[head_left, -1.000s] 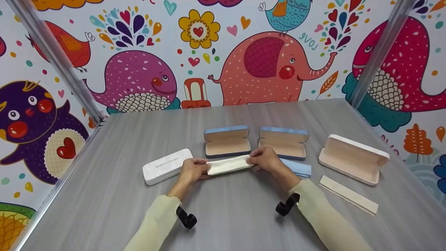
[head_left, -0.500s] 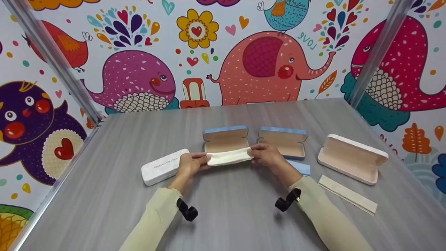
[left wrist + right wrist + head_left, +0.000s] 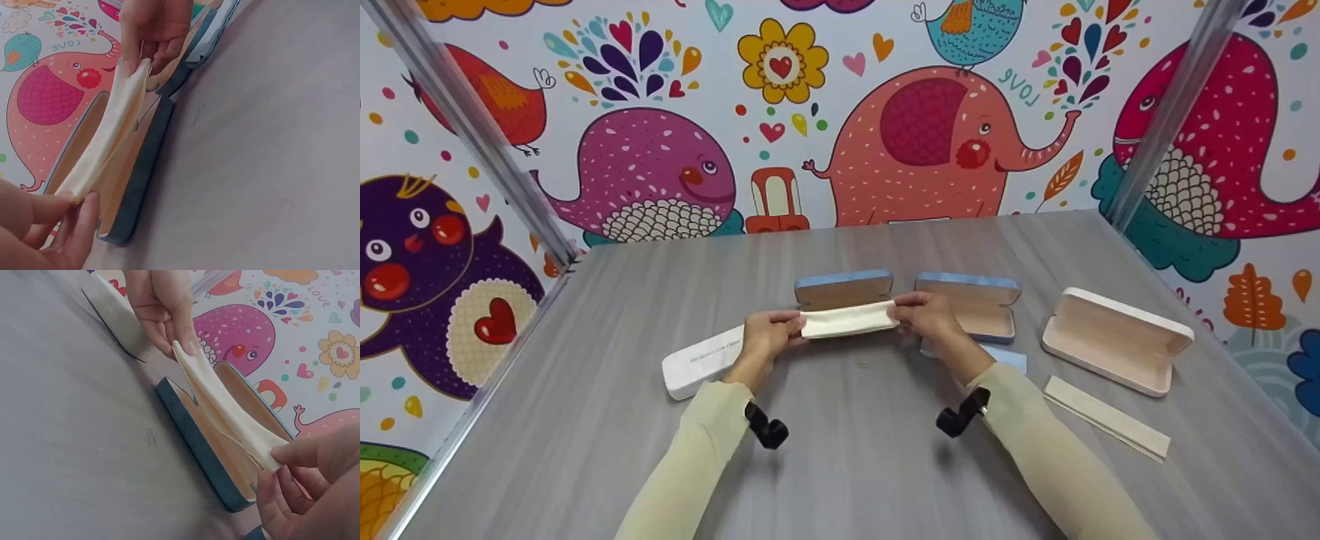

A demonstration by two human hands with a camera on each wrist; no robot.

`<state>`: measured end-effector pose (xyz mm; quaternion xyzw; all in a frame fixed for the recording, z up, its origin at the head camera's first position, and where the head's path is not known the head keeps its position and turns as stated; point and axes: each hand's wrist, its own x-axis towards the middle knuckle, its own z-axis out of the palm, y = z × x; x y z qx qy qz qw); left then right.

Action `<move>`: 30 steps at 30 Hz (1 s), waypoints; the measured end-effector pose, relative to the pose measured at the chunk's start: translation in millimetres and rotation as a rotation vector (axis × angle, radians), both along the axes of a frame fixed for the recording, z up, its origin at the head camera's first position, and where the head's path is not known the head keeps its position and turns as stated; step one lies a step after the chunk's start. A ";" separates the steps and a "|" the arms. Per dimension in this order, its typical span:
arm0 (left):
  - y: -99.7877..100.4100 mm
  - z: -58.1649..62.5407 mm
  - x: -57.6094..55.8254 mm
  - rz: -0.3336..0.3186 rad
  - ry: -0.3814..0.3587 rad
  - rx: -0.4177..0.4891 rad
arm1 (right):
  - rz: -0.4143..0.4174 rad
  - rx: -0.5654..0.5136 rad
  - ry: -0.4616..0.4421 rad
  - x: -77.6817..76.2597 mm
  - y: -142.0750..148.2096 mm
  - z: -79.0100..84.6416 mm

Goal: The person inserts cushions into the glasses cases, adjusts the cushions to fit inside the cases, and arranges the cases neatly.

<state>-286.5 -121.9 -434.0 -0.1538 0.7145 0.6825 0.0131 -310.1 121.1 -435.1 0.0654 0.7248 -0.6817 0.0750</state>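
Observation:
A folded cream cloth [image 3: 849, 321] is stretched between both hands, its long layered strip sagging slightly in the wrist views. My left hand [image 3: 766, 339] pinches one end between thumb and fingers. At the other end, my right hand [image 3: 931, 321] pinches it the same way. Directly beneath the cloth is an open blue glasses case [image 3: 143, 169] with a tan lining; in the head view the cloth overlaps its lower half. A second open blue glasses case [image 3: 976, 300] stands to the right, partly behind my right hand.
A closed white glasses case [image 3: 699, 364] lies beside my left hand. Near my right wrist is a folded blue cloth [image 3: 1006, 358]. Further right are an open white glasses case [image 3: 1117, 341] and another folded cream cloth [image 3: 1106, 418] on the grey table [image 3: 855, 465]. Patterned walls [image 3: 660, 165] enclose the table.
Both hands have lifted the cream cloth and moved it forward, from in front of the left blue case to over it. The cases and other cloths stay put.

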 end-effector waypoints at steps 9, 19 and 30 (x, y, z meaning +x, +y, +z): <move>1.4 6.5 -11.2 0.024 0.034 0.005 | -0.063 0.111 -0.001 -13.0 -7.7 1.9; -0.5 3.8 -23.1 0.050 -0.019 -0.122 | -0.098 0.214 0.042 -17.7 -13.9 1.5; -0.8 1.8 -27.8 0.031 0.005 -0.211 | -0.107 0.323 0.056 -22.5 -18.3 -4.6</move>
